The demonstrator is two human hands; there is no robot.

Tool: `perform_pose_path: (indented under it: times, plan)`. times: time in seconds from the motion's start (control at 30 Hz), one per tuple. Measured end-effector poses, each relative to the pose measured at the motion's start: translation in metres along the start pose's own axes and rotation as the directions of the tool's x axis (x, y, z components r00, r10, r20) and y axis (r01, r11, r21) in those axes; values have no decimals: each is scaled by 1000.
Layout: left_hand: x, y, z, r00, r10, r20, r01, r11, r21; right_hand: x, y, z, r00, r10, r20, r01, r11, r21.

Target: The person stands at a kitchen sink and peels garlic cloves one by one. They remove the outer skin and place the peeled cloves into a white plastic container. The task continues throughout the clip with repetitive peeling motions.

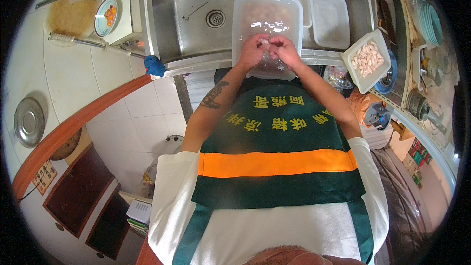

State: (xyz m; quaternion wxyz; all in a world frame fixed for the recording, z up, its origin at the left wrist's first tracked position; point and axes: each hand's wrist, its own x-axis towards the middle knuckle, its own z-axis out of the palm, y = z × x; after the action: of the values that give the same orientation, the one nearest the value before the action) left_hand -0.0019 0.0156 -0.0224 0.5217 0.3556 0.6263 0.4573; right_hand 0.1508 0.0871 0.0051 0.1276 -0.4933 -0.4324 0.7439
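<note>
My left hand (pixel 252 52) and my right hand (pixel 286 53) are close together over a translucent plastic tub (pixel 237 17). Both sets of fingers are closed on one small pale piece of meat (pixel 265 42), whose exact kind I cannot make out. Water fills the tub, and blurred pinkish pieces (pixel 267 11) lie beneath its shining surface. To the right, a tilted white tray (pixel 351 59) carries a heap of pale pink pieces (pixel 368 60) of similar look.
The tub rests across a steel double sink; its left basin (pixel 189 7) has a drain (pixel 215 18). Two white trays, one farther back and one white tray (pixel 331 19) nearer, sit in the right basin. A blue cloth (pixel 154 66) hangs at the left corner, near a bowl (pixel 106 17).
</note>
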Motion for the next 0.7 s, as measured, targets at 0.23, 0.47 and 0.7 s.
perform_pose_path:
  times: [0.23, 0.47, 0.7]
  plan:
    - [-5, 4, -5, 1000, -5, 24, 7, 994, -109, -2, -1, 1, 998, 39, -41, -40, 999, -24]
    - [3, 0, -10, 993, -115, 15, 113, 991, 76, -1, 2, -4, 1000, 3, 12, -2, 999, -44]
    - [-1, 2, -5, 997, -58, 41, 61, 996, -71, 1, 3, -1, 999, -42, 10, 44, 979, -197]
